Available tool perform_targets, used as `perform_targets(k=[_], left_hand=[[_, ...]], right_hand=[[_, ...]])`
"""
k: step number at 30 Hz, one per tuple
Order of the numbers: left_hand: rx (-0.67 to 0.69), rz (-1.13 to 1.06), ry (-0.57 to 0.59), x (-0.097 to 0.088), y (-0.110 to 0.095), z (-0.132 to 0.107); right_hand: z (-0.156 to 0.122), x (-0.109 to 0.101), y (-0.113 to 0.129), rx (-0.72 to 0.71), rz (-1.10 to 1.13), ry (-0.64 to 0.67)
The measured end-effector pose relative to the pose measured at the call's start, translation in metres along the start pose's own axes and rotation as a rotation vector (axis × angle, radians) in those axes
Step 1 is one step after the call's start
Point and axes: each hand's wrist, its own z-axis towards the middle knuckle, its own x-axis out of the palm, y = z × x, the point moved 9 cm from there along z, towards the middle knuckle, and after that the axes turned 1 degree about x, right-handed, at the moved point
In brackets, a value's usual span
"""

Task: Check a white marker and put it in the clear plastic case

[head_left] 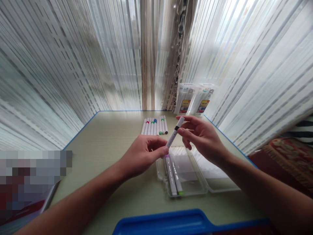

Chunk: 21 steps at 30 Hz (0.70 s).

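1. While your left hand (143,155) pinches the lower end of a white marker (174,133) at mid-frame, your right hand (199,135) grips its black-banded upper end.
2. Below the marker, an open clear case (195,189) on the desk (110,143) holds two markers (173,174).
3. Above it, toward the frame's centre, a row of markers (155,126) lies flat.

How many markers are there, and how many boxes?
Marker held in both hands: 1
Markers in the open clear case: 2
Markers in the row on the table: about 8, too close together to be sure
Packaged boxes at the back: 2
Open clear case: 1
Total: about 14
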Motion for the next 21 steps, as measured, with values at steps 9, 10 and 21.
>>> perform_targets(k=[9, 10, 21], left_hand=[[-0.014, 0.111, 0.058, 0.01, -0.005, -0.005], [0.001, 0.142, 0.017, 0.005, -0.006, -0.005], [0.117, -0.126, -0.177, -0.019, -0.019, -0.001]], right_hand=[[-0.014, 0.036, -0.002, 0.08, -0.006, 0.311], [-0.014, 0.036, -0.002, 0.085, -0.01, 0.309], [-0.021, 0.041, -0.005, 0.158, -0.184, 0.424]])
